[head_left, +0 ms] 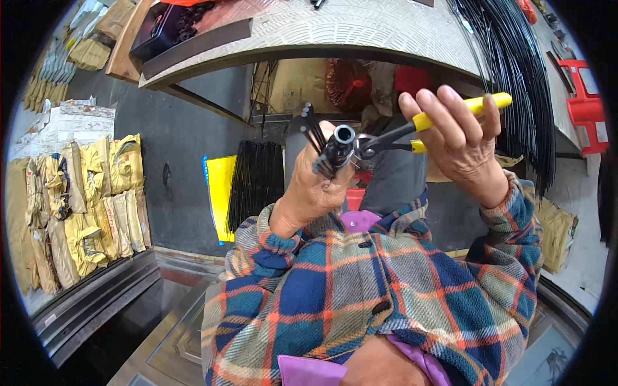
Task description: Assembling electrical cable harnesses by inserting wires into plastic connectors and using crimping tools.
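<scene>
My left hand is closed around a bunch of thin black rods with small rounded ends. Among them stands a wider black tube, its round open end facing up. My right hand grips pliers with yellow handles, its fingers over the upper handle. The handles are spread apart. The pliers' dark metal head is right beside the tube's open end; whether the jaws touch it or bite on something I cannot tell. The lower ends of the rods are hidden by my hand.
A worktable stands ahead, with a dark bin at its left and long black rods hanging over its right. More black rods lie on a yellow sack. Wrapped packages are stacked left; a red stool stands right.
</scene>
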Demonstrator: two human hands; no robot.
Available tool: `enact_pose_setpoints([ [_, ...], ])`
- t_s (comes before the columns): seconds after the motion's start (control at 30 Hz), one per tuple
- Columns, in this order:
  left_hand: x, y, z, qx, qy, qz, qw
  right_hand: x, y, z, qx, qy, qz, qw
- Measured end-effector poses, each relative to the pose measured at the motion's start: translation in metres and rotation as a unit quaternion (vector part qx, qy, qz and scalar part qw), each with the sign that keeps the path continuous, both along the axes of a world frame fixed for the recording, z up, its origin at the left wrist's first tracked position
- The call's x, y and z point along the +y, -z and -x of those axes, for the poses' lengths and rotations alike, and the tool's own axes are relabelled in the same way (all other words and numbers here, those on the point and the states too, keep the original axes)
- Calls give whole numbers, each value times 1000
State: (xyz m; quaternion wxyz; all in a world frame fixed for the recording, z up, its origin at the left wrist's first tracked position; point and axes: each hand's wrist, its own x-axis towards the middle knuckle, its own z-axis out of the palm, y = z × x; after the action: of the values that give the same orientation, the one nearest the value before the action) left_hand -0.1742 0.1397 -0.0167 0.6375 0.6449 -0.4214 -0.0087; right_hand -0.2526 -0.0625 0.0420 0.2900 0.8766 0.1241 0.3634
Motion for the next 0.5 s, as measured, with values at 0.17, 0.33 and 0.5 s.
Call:
enact_pose_setpoints([
  [0.17, 4, -2, 1, 19, 6, -15, 1000, 9, 16, -2, -69, -18, -24, 997],
  [0.33, 10, 2, 4, -30, -39, -10, 999, 38, 47, 13, -72, 51, -122, 989],
  [0.5, 8, -3, 4, -28, -6, -8, 1000, 16, 24, 19, 113, -89, -205, 968],
])
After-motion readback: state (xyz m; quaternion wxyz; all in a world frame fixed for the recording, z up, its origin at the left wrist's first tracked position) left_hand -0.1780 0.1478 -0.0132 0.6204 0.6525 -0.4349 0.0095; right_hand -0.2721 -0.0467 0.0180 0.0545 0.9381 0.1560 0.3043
